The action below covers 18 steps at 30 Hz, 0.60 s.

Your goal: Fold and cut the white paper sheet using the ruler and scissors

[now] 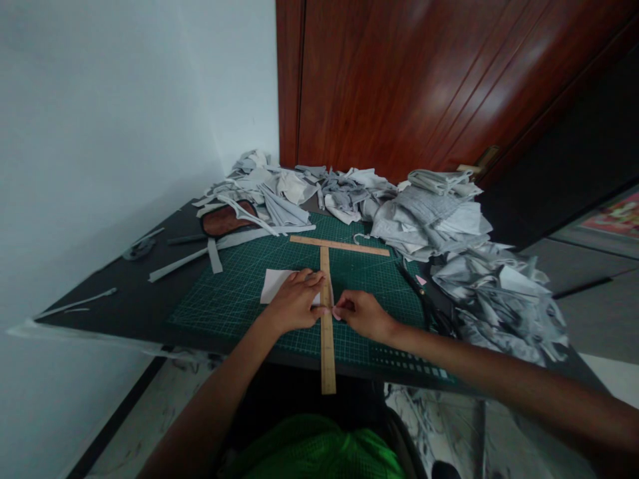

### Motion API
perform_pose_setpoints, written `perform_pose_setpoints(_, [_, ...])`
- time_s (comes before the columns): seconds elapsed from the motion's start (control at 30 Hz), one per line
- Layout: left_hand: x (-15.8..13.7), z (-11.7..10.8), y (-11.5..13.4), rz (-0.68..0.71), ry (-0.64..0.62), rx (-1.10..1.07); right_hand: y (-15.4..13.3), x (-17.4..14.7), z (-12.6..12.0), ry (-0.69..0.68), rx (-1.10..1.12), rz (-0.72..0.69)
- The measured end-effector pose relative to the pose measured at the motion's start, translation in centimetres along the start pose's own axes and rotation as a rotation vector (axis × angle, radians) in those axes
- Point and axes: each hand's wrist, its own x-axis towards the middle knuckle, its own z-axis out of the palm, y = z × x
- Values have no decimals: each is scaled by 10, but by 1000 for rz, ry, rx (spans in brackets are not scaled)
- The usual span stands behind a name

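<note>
My left hand [298, 301] lies with outstretched fingers across a white rectangular piece [272, 283] and the left edge of a long wooden ruler [327, 352]. The ruler runs lengthwise toward me, and its near end sticks out past the table edge. Close to its right edge, my right hand [363, 313] is closed in a pinch; what the fingertips hold, if anything, is too small to make out. A narrow strip of the white piece shows to the right of the ruler. Across the ruler's far end lies a second wooden ruler [344, 245], making a T shape.
A green cutting mat [229, 299] covers the middle of the dark table [124, 286]. Black scissors [424, 293] lie at right. Grey fabric scraps [279, 189] line the back, with a folded grey pile [424, 213] and loose scraps [504, 293] at right. A brown oval piece [227, 219] sits back left.
</note>
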Motion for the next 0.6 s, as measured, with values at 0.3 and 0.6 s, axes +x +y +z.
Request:
perform_pose_setpoints(0.3, [-1, 0, -1, 6, 9, -11, 3, 42, -9, 167, 13, 44])
perform_pose_setpoints(0.6, [0, 0, 0, 2, 2, -14, 1, 57, -4, 176, -10, 34])
